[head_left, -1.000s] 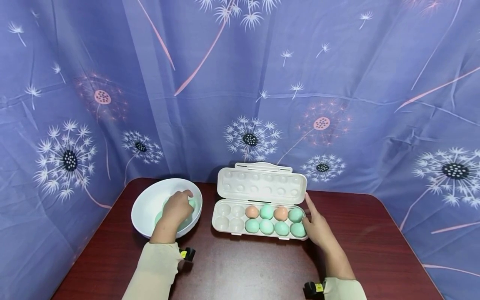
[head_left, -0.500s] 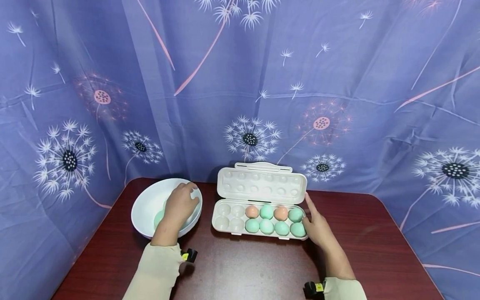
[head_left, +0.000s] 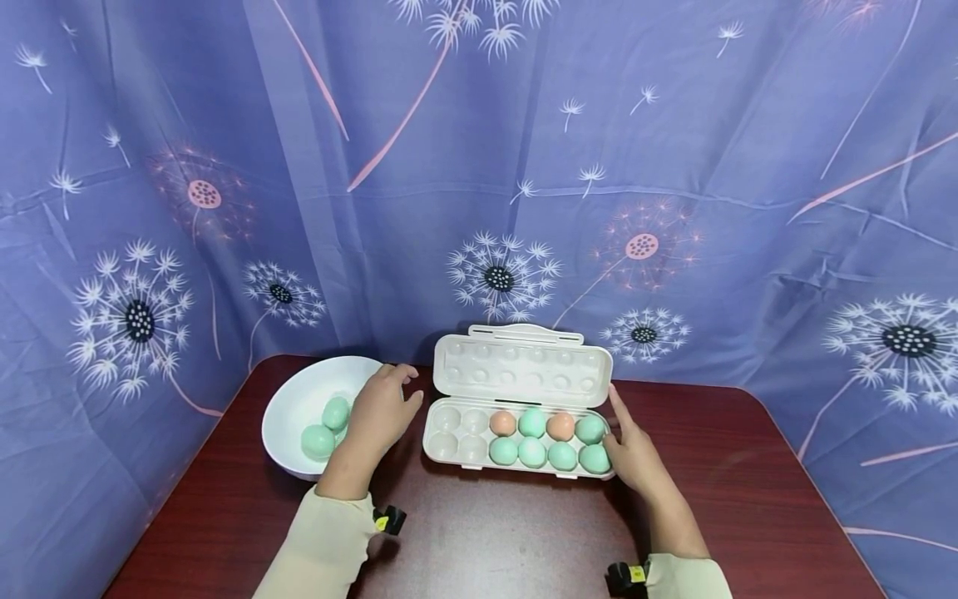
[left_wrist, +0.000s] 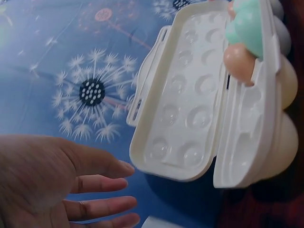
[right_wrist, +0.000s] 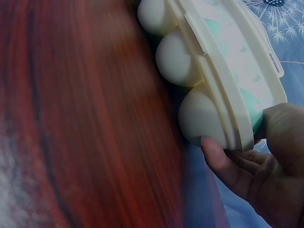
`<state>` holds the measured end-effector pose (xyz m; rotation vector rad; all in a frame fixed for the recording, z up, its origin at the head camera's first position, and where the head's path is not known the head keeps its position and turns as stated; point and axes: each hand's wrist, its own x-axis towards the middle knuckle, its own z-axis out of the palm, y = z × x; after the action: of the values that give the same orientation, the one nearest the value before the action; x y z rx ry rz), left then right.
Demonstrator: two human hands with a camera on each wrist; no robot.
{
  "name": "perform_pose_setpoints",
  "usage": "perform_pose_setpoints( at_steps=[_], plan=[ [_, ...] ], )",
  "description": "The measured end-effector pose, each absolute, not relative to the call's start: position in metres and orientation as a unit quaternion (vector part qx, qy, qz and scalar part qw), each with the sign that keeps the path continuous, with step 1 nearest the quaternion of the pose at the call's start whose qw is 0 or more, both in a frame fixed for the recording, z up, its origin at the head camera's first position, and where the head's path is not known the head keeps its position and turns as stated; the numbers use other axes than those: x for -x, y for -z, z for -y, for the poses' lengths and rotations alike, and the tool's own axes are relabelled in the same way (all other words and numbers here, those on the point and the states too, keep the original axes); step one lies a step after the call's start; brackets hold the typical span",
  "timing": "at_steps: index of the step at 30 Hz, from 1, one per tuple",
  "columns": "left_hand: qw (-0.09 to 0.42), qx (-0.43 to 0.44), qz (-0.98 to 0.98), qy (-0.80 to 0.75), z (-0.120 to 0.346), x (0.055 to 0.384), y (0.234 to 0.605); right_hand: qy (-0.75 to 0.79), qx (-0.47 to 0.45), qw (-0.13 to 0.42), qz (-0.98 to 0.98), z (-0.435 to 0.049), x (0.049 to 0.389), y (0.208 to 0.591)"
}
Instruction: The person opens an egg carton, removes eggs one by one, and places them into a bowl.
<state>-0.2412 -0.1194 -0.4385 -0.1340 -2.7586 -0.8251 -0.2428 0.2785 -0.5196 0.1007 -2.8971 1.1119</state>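
An open cream plastic egg carton (head_left: pixel 516 370) stands on the table, its lid tilted back. Green and orange eggs (head_left: pixel 532 452) fill its right part, and the cups at the left end hold nothing. My right hand (head_left: pixel 636 453) grips the carton's right end, with fingers around the end and under the rim in the right wrist view. At the right edge of the white bowl (head_left: pixel 284 408) is my left hand (head_left: pixel 382 408), its fingers loosely extended toward the carton. Nothing shows between thumb and fingers (left_wrist: pixel 102 206) in the left wrist view. Green eggs (head_left: pixel 318 443) lie in the bowl, partly hidden by that hand.
The dark red wooden table (head_left: pixel 479 532) reaches back to a blue dandelion-print curtain (head_left: pixel 479 166). This cloth also hangs at both sides. Each wrist carries a small black camera (head_left: pixel 391 520).
My left hand has come up from the eggs and moved right, out over the bowl's right rim, uncovering green eggs. The right hand and the carton have stayed in place.
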Motion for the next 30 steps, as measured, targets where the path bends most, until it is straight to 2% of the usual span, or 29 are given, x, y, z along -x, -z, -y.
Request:
perform_pose_setpoints(
  at_steps=[16,30],
  plan=[
    [0.128,0.108,0.947,0.273,0.087,0.233,0.448,-0.359,-0.027,0.014,0.933,-0.277,0.242,0.517],
    [0.091,0.168,0.949,0.249,0.054,0.224,0.468,-0.363,-0.029,0.019,0.931,-0.277,0.241,0.518]
  ],
)
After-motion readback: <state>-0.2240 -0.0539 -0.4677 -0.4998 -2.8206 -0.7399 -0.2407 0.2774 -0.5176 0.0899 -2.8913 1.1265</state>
